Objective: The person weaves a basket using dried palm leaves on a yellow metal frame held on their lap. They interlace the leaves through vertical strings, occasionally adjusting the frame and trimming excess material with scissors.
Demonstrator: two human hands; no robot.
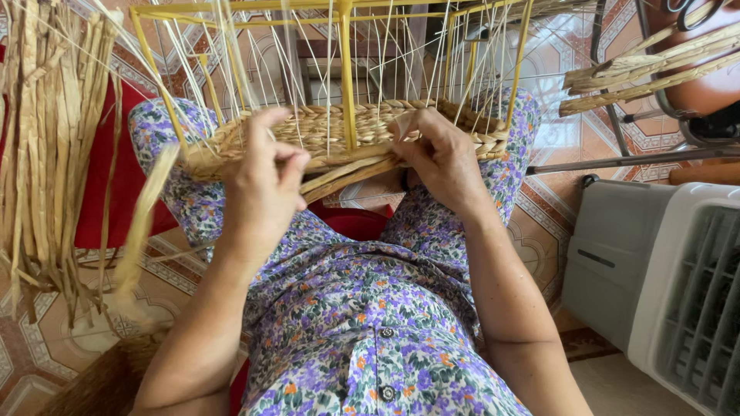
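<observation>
A half-woven straw basket (324, 131) on a yellow metal frame (345, 69) rests on my knees, with thin pale upright strands rising from its woven base. My left hand (262, 185) is closed on a flat straw strand (146, 216) that trails down to the left, and presses against the basket's near rim. My right hand (441, 154) pinches the woven straw at the rim right of the frame's middle post. Loose strand ends (347, 176) stick out between the two hands.
A bundle of dried straw (46, 146) hangs at the left over a red seat. More straw strips (647, 69) lie across a chair at the upper right. A grey and white fan unit (663, 277) stands at the right on the patterned tile floor.
</observation>
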